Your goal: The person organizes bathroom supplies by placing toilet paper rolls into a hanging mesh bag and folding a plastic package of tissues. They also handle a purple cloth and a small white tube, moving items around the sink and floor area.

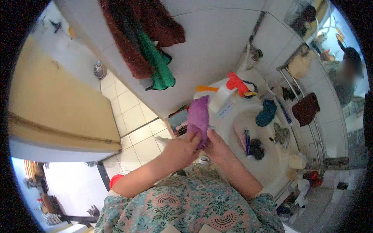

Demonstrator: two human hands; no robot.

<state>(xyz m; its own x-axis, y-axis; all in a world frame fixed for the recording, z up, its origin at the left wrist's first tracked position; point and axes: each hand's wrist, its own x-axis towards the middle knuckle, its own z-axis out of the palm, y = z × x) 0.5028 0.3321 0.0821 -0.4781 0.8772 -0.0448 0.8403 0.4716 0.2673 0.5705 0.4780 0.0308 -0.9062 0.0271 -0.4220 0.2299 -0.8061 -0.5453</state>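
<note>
A purple cloth (pixel 198 113) hangs bunched between my two hands, its upper part rising past the near edge of the washbasin. My left hand (pixel 187 146) pinches its lower end, fingers bent around the fabric. Against the other side of the same end is my right hand (pixel 214 144), thumb up and fingers curled, partly hidden by the cloth. Just beyond the cloth stands a white bottle (pixel 221 99) with a red-orange trigger top (pixel 237 84) beside it. The white washbasin (pixel 268 171) lies to the right of my hands.
In and around the basin are a teal scrubbing pad (pixel 266 113), a blue-and-white tube (pixel 248 143), a dark scrubber (pixel 257 149) and a metal tap (pixel 281 134). Brown and green cloths (pixel 155 62) hang on the wall. A yellowish door (pixel 62 93) stands left; a towel rail (pixel 311 116) runs right.
</note>
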